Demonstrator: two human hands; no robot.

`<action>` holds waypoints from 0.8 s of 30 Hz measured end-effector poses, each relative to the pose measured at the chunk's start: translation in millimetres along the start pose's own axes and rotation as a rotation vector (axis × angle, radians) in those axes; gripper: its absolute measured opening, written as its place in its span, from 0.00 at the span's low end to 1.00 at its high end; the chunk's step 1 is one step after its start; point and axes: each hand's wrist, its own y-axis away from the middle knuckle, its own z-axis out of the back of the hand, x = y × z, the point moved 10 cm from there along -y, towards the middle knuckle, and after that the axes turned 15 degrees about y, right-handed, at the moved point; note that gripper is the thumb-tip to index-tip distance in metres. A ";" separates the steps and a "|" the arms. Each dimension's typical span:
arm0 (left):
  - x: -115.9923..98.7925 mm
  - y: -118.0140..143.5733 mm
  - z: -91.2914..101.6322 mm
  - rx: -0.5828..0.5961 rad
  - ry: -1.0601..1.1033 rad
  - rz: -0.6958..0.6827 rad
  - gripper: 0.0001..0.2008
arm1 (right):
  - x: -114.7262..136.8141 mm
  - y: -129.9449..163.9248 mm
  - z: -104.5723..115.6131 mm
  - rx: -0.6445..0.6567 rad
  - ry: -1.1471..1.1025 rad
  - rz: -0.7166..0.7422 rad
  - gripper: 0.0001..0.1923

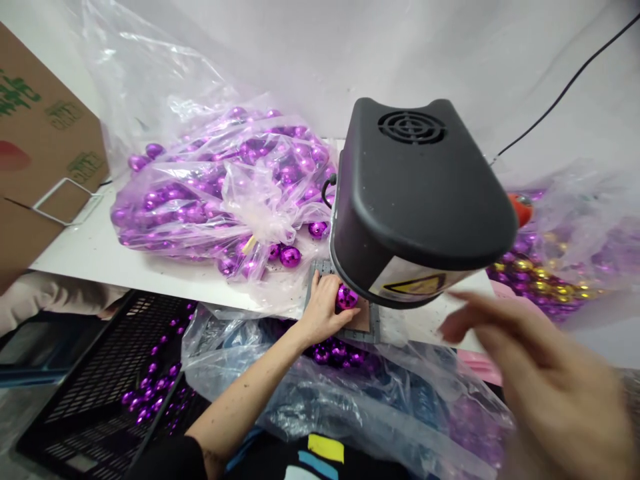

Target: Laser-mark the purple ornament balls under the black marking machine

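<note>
My left hand (321,311) grips a shiny purple ball (346,297) and holds it on a small brown pad under the black machine head (415,193) at the table's front edge. My right hand (540,377) is blurred, close to the camera at the lower right, fingers spread and pointing left towards the machine, with nothing in it. A large clear plastic bag (220,193) full of purple balls lies on the white table to the left of the machine.
A second clear bag with purple and gold balls (545,277) sits right of the machine. Another bag with purple balls (340,380) lies on my lap. A black plastic crate (100,373) with several purple balls stands lower left. A cardboard box (40,153) is far left.
</note>
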 end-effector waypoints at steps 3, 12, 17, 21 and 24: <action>-3.1 -0.7 0.7 -0.013 0.007 -0.008 0.20 | 27.4 -34.9 40.0 -0.422 -0.093 0.110 0.23; -1.4 1.5 0.2 -0.050 0.026 -0.006 0.22 | 67.1 -79.9 26.1 -0.392 -0.109 0.310 0.23; 1.0 2.6 1.8 -0.080 0.036 -0.020 0.25 | 71.7 -82.2 27.3 -0.388 0.019 0.263 0.17; -2.1 1.8 1.5 -0.071 0.026 -0.044 0.23 | 75.7 -59.7 33.0 -0.472 0.183 0.267 0.16; -3.5 1.7 1.1 -0.064 0.012 -0.051 0.24 | 70.3 -34.0 33.1 -0.497 0.298 0.245 0.13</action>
